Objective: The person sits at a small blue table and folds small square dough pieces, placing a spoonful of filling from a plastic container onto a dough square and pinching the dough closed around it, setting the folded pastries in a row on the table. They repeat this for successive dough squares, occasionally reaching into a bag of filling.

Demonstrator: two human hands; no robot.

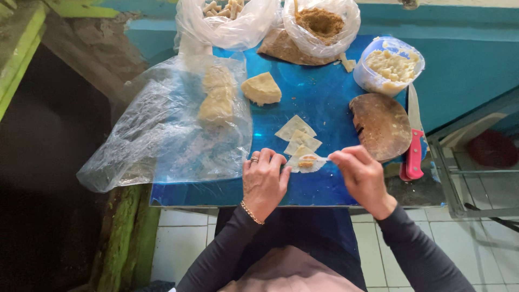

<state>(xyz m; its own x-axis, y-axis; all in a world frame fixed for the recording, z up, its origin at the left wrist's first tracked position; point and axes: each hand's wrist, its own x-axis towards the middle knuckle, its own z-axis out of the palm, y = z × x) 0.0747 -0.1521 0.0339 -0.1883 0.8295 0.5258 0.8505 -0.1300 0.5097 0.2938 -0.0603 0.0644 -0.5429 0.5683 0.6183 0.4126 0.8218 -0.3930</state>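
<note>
On the blue tabletop [324,103] I see a big crumpled clear plastic sheet [162,135] over dough lumps at left, a round wooden board [381,125] at right with a pink-handled knife [414,154] beside it, and a wedge of dough [261,88] further back. Near the front edge lies the pale, thin, square dumpling wrapper [306,161] with a brown dab of filling at its middle, corners fanned toward two more wrappers behind. My left hand [264,181] rests half-curled on its left edge; my right hand [361,176] pinches a thin stick [321,158], lying left-right, tip at the filling.
</note>
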